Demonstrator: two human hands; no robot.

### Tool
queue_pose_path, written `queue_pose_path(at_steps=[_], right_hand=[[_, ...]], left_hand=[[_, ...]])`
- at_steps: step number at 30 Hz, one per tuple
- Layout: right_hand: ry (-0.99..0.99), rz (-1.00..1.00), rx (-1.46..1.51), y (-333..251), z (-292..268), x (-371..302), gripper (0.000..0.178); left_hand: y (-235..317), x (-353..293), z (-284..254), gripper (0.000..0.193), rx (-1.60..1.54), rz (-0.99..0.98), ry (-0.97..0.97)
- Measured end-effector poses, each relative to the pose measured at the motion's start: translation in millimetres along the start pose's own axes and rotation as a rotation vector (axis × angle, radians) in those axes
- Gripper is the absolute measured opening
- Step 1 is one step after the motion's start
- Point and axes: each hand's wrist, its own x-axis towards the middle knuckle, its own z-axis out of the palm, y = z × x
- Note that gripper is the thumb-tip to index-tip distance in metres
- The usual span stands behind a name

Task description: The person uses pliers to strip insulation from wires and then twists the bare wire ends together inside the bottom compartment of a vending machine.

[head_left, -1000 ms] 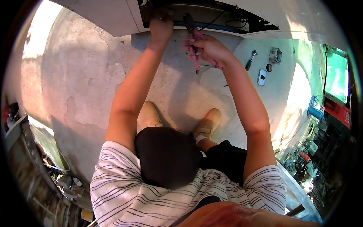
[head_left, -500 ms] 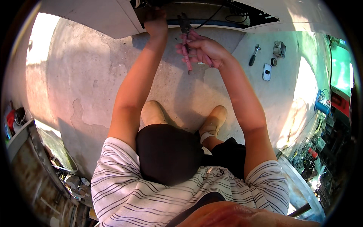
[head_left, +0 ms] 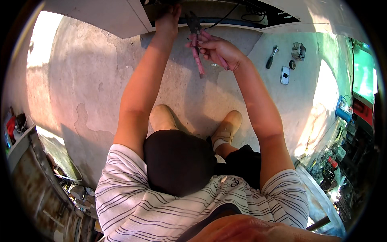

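Note:
My right hand [head_left: 221, 52] is closed on a pair of pliers [head_left: 194, 30] with dark jaws and pink-wrapped handles. The handles are spread apart, and the jaws point up toward the low opening [head_left: 217, 21] of a white-panelled cabinet or machine. My left hand [head_left: 167, 21] reaches up to the left part of this opening. Its visible fingers are stretched upward, partly in shadow, and I see nothing held in them. A dark cable [head_left: 225, 17] runs inside the opening, close to the pliers' jaws.
On the concrete floor to the right lie a ratchet wrench [head_left: 272, 57], a metal box-shaped part [head_left: 298, 51], a small black ring [head_left: 292, 64] and a white phone-like device [head_left: 285, 75]. A rusty metal frame [head_left: 44, 193] stands lower left. Cluttered parts [head_left: 332, 165] line the right side.
My left hand has shifted slightly, and its fingers look straighter and lighter than before. The pliers have moved a little up and left, still in my right hand.

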Motion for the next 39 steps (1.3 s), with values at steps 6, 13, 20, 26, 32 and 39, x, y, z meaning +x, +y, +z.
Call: queue_pose_path(at_steps=[6,13,20,26,32,39], right_hand=[[-0.033,0.000,0.090,4.1,-7.3,2.8,0.040],[0.313,-0.032,-0.400,-6.0,-6.1,13.1,0.019],[0.318,0.150,-0.900,-35.9,-0.2,36.5,0.013],[0.523,0.006,-1.021,-22.5,0.1,67.0,0.014],[0.530,0.011,-0.998,-24.6,1.6,95.2,0.022],[0.443,0.105,-0.726,-41.0,4.2,94.4,0.026]], left_hand=[[-20.7,-3.6,-5.3,0.019,-0.063,0.064,-0.107],[-2.1,-35.5,46.9,0.028,0.507,0.069,-0.086],[10.1,-25.7,40.1,0.021,0.992,0.518,-0.270],[8.7,-33.9,59.8,0.019,1.249,0.671,-0.281],[15.6,-42.1,65.3,0.018,1.387,0.733,-0.199],[27.2,-68.8,84.1,0.027,1.329,0.759,-0.268]])
